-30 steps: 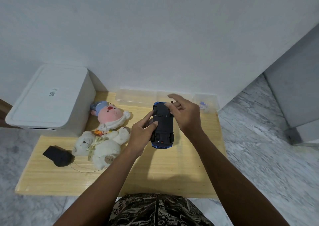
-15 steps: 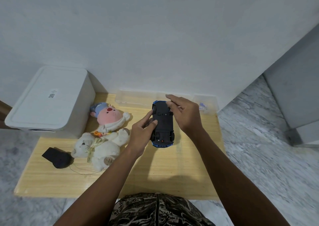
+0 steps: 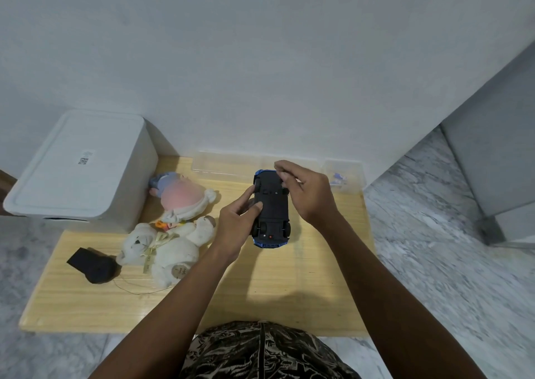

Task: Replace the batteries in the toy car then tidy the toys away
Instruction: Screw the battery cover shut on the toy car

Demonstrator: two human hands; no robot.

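Observation:
A blue toy car (image 3: 271,213) is held upside down above the wooden table (image 3: 260,277), its black underside facing me. My left hand (image 3: 236,228) grips the car's left side, thumb on the underside. My right hand (image 3: 307,193) curls its fingers over the car's far right end near the front wheel. A pink plush (image 3: 181,196) and a white teddy bear (image 3: 165,248) lie on the table to the left. A black remote-like object (image 3: 94,265) lies at the far left.
A white lidded storage box (image 3: 78,173) stands at the table's back left. A clear plastic tray (image 3: 225,164) lies against the wall, and a small clear container (image 3: 343,177) with blue pieces sits at the back right. Marble floor surrounds the table.
My right hand's fingers have shifted slightly along the far end of the car. The car and my left hand stay nearly still.

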